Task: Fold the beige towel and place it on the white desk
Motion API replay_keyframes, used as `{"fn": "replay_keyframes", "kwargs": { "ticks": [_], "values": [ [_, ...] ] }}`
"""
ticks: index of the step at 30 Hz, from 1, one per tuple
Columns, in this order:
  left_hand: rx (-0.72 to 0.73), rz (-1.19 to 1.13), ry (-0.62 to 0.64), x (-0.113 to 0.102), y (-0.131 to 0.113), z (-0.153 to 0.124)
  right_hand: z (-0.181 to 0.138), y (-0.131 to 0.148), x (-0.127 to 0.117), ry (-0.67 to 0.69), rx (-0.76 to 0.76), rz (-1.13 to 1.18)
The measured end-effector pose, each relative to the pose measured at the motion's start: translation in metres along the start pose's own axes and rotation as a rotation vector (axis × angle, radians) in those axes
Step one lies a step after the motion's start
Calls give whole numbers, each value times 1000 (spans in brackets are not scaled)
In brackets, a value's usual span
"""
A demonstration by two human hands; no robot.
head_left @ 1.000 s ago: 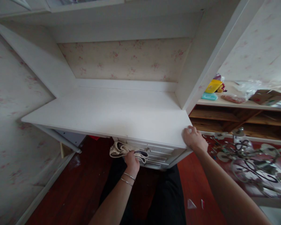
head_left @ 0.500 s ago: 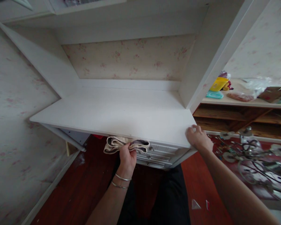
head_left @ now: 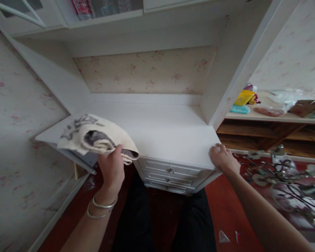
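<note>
My left hand (head_left: 112, 171), with two silver bangles at the wrist, is closed on a folded cream cloth (head_left: 112, 131) with a dark grey pattern. The cloth is raised over the front left part of the white desk (head_left: 168, 129), and its left end is blurred by motion. Whether it touches the desktop I cannot tell. At the desk's front right corner, my right hand (head_left: 223, 159) grips the edge with its fingers curled on the top. Below the desktop, between the two hands, is a stack of white drawers (head_left: 170, 176) with metal knobs.
A white hutch (head_left: 147, 35) with a cabinet above rises over the desk. To the right, a wooden shelf (head_left: 252, 129) carries a yellow container (head_left: 244, 97) and plastic bags. A chandelier (head_left: 291, 185) lies on the right. Small scraps (head_left: 223, 237) lie on the red floor.
My left hand has moved left and up from the desk's front edge, and the cloth has swung over the desktop, partly unfolded. My right hand stays at the corner.
</note>
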State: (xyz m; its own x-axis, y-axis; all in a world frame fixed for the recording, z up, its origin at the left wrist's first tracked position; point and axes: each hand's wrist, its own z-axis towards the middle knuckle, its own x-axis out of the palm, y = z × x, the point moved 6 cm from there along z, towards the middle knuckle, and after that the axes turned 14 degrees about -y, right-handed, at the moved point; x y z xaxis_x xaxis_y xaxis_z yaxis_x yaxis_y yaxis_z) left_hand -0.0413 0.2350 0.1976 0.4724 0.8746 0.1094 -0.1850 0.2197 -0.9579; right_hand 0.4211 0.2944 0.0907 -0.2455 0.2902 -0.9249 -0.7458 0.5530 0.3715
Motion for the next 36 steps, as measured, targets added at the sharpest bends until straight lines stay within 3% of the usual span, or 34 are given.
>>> {"fn": "replay_keyframes", "kwargs": {
  "ticks": [2,5,7,8,10,14,22,26,29,32,36],
  "values": [
    [357,163,186,36,-16,9,0,0,0,4,-4,-2],
    [697,333,689,98,-2,-13,-1,1,0,0,-12,-3],
    [722,500,997,125,30,-37,-1,1,-1,-4,-9,-5],
    [695,597,1092,133,47,-47,-1,1,-1,-5,-8,-4],
    [668,703,1169,142,72,-61,-1,2,-2,-5,-8,2],
    [704,727,1187,149,89,-65,1,2,-2,-3,2,8],
    [746,828,1120,162,94,-30,0,1,-2,-15,0,-1],
    [791,879,1149,149,91,-18,0,1,-3,-24,-6,6],
    [925,840,1151,126,90,2,3,0,-1,-23,-5,14],
    [992,800,1013,101,100,42,7,-2,3,-28,-3,24],
    [783,932,675,81,132,105,8,-4,5,-45,1,34]
  ]
}}
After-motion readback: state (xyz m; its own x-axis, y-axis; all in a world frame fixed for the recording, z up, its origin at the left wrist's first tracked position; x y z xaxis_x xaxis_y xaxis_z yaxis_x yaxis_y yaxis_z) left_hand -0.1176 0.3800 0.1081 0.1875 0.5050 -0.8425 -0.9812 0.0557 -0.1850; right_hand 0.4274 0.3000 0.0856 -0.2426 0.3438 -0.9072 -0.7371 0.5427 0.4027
